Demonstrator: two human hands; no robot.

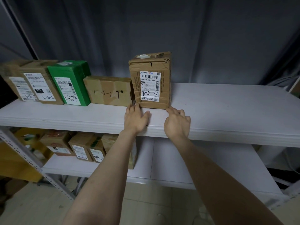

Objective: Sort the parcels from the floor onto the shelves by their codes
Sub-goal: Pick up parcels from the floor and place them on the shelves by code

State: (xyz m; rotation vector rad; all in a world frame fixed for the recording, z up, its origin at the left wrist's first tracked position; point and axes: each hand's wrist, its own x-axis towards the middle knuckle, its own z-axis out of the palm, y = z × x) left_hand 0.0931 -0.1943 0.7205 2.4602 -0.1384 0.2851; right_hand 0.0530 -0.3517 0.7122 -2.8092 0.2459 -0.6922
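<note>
Standing upright on the white upper shelf [227, 111], a little above the middle of the view, the tall brown box [151, 65] shows its white label [149, 86] to the front, with 3-2-11 written on it by hand. Both hands are at its foot. The left hand [136, 118] lies at seven o'clock from the box, palm down on the shelf board. Its fingers are nearly straight and close together, the fingertips touch the lower left corner of the box, and the thumb points to the right; it holds nothing. The right hand [177, 122] is at five o'clock from the box, its fingers loosely bent and a little spread, with the first fingertip at the lower right corner. Whether it really touches the cardboard I cannot tell, and it grips nothing. At nine o'clock from the tall box, just beside it, lies the low brown box [108, 90] marked 3-2-7. Further in the same direction stand the green box [69, 82] marked 3-2-14, then the box marked 3-2-2 [40, 83] and the box marked 3-2-5 [16, 85]. At seven o'clock in the view, the lower shelf [170, 168] carries several small brown boxes [81, 148]. A grey curtain [146, 30] hangs behind the shelves.
</note>
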